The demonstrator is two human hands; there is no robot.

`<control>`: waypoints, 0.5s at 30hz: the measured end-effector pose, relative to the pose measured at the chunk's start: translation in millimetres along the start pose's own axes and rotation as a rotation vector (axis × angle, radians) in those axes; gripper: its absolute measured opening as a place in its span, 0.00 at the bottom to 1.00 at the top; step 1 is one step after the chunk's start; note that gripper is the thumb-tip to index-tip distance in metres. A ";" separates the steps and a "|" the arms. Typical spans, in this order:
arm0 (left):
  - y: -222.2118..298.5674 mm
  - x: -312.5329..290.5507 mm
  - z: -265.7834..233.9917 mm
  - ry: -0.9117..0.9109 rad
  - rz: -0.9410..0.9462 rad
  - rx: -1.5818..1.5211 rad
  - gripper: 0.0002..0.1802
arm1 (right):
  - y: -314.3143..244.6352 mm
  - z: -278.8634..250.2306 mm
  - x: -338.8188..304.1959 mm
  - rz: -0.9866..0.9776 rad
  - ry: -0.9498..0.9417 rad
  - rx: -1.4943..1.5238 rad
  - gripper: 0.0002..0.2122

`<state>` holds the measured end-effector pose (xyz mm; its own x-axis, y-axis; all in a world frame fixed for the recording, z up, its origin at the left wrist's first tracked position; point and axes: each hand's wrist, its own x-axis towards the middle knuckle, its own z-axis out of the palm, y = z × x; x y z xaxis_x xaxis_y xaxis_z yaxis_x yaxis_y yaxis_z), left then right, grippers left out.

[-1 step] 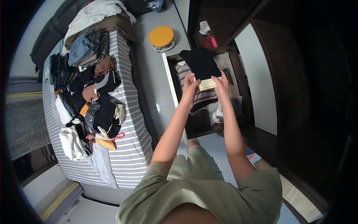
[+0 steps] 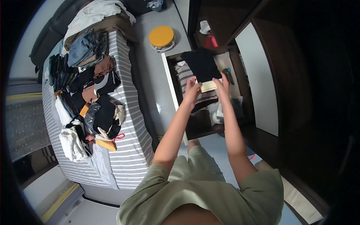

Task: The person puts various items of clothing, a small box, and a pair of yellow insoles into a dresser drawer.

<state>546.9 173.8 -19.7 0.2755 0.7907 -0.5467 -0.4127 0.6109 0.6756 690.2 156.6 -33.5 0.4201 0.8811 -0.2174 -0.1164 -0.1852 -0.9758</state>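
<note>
Over an open drawer, I hold a flat cream folded piece by its two ends. My left hand is closed on its left end, thumb on top. My right hand grips the right end the same way. A black garment stretches away from the far side of the cream piece; whether the two are joined I cannot tell. Beneath it lies a striped pink and grey-green cloth. Clear plastic bags sit in the near part of the drawer, by my right forearm.
On the left, a striped bed carries heaps of clothes, with jeans on top at the far end. A yellow round stool stands beyond the drawer. A dark cabinet with a white door panel rises at the right.
My hands and the black garment have shifted very slightly toward me. The grip looks the same.
</note>
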 end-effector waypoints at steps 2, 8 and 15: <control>-44.8 20.8 -23.0 -0.031 -0.205 0.038 0.20 | 90.7 -25.7 18.1 -0.013 0.041 -0.059 0.21; -93.6 14.9 -18.8 0.095 -0.237 0.287 0.20 | 159.7 -79.2 -5.6 0.051 0.116 -0.256 0.22; -91.6 0.3 -27.4 0.131 -0.174 0.132 0.15 | 109.1 -48.8 -37.8 -0.141 0.164 -0.468 0.21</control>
<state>561.1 117.0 -95.3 0.2145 0.6665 -0.7140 -0.2496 0.7441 0.6197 705.5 81.9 -132.9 0.5424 0.8388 -0.0476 0.3507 -0.2775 -0.8945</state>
